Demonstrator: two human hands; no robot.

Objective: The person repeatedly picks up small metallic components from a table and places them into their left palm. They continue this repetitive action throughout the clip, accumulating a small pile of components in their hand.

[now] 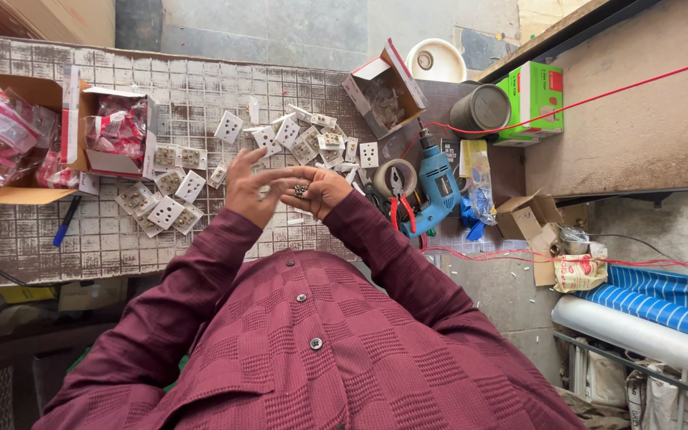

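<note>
Resting small screws (301, 190) in right hand (318, 191) palm, left hand (250, 189) fingers (280, 175) above

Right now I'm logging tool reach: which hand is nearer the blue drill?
Right. The right hand sits just beside the blue drill; the left hand lies beyond it, farther away.

Soft, even daylight, faint shadows, sharp focus, wide-angle bending toward the edges.
</note>
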